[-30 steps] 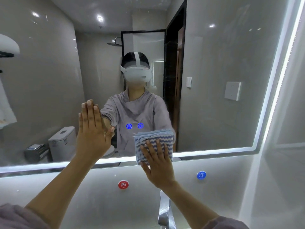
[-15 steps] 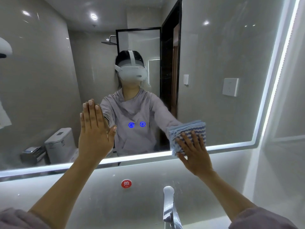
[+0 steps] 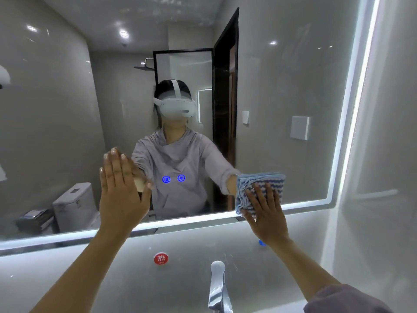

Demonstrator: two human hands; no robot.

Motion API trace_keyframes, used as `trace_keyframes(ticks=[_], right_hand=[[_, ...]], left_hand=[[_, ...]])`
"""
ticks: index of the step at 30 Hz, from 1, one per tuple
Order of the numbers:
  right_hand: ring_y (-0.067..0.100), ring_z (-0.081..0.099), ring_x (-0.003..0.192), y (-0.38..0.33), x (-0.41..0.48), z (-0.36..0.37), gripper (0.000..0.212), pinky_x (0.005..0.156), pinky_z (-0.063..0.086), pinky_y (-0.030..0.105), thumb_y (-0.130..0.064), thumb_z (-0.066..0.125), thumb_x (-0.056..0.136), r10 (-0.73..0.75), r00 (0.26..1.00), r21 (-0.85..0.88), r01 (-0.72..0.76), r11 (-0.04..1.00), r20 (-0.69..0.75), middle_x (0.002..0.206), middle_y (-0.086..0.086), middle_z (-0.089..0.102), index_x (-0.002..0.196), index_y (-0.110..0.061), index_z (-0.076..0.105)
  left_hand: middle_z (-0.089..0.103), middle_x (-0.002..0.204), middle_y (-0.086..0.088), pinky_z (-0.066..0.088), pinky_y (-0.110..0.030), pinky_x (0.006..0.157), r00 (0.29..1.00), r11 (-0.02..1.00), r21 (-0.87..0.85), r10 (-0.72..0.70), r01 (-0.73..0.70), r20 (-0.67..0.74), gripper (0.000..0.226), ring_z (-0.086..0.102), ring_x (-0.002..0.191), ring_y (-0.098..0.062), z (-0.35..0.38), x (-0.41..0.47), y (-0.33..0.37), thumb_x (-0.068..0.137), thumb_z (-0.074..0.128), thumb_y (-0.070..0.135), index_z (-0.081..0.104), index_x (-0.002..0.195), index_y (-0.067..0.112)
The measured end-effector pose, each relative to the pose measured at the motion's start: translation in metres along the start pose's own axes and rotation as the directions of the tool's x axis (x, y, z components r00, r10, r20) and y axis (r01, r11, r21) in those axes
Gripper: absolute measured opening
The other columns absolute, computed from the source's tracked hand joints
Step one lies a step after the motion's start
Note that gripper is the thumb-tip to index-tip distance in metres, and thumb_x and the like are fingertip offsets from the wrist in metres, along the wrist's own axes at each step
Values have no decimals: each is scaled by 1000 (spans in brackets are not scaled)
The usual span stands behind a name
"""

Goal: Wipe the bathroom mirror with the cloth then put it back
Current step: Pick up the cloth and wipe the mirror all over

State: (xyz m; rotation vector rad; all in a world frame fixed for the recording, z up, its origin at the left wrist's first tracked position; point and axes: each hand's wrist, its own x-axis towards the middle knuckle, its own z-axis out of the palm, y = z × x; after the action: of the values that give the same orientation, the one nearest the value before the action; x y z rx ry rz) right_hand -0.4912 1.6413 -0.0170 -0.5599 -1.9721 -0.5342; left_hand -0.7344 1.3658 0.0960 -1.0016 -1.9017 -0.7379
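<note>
The right hand (image 3: 266,213), fingers spread flat, presses the folded striped cloth (image 3: 259,188) against the mirror (image 3: 282,98) at its lower edge, unwiped glass lying upward; the left hand (image 3: 121,188) braces open-palmed.

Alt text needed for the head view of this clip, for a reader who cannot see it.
A person's right hand presses a folded blue striped cloth flat against the lower edge of a lit bathroom mirror, while the left hand rests open-palmed on the glass. Below, a faucet and a red button.
</note>
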Motion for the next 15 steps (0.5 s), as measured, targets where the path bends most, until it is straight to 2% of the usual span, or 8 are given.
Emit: trace_keyframes(ticks=[4, 7, 11, 15], right_hand=[[34, 21, 144, 8, 1, -4, 60, 115, 24, 53, -50, 34, 99, -36, 999, 46, 35, 998, 6, 157, 7, 26, 149, -17, 28], [32, 23, 143, 13, 3, -7, 56, 113, 27, 52, -48, 43, 95, -35, 999, 95, 35, 995, -4, 151, 7, 36, 143, -18, 45], [27, 20, 146, 17, 2, -4, 55, 114, 27, 49, -48, 47, 94, -47, 999, 146, 51, 988, -26, 152, 2, 35, 143, -22, 41], [23, 22, 146, 20, 0, -3, 57, 115, 27, 46, -47, 54, 92, -48, 998, 197, 56, 979, -46, 153, -3, 35, 144, -26, 42]], left_hand=[[8, 158, -23, 9, -47, 119, 997, 998, -17, 63, -62, 48, 79, 5, 147, -38, 3, -25, 49, 88, 39, 42, 15, 149, -3], [5, 159, -19, 4, -41, 120, 991, 996, -77, 59, -49, 123, 85, 1, 148, -36, 19, -42, 94, 87, 57, 35, 11, 149, 0], [4, 159, -16, 5, -41, 120, 981, 996, -91, 42, -25, 188, 87, 0, 148, -32, 38, -46, 143, 86, 65, 30, 13, 150, 0], [3, 159, -16, 5, -40, 120, 988, 998, -58, -11, 20, 155, 86, 0, 148, -32, 44, -42, 168, 87, 63, 30, 13, 149, -2]])
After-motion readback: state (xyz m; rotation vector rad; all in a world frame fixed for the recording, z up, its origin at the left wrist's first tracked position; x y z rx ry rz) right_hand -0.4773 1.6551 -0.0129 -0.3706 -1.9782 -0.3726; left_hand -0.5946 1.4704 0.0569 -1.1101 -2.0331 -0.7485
